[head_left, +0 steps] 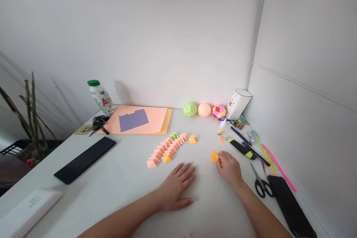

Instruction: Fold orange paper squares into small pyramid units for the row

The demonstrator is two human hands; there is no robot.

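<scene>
My left hand [178, 189] lies flat on the white table with its fingers spread, holding nothing. To its right, my right hand [230, 167] pinches a folded orange paper piece [214, 156] at the tabletop; the fingers hide part of it. Ahead of my left hand, small folded paper pieces stand in two slanting rows: mostly peach pieces [158, 150], with a green piece [173, 135] at the far end and orange pieces [166, 158] at the near end. Another orange folded piece [193, 139] sits apart, right of the rows.
Along the wall stand a green paper ball [190, 110], a peach one [204, 110] and a multicoloured one [219, 111]. At right lie a utility knife [242, 148], scissors [259, 185] and a black phone [291, 206]. Paper sheets [158, 115] and a black slab [85, 160] lie left.
</scene>
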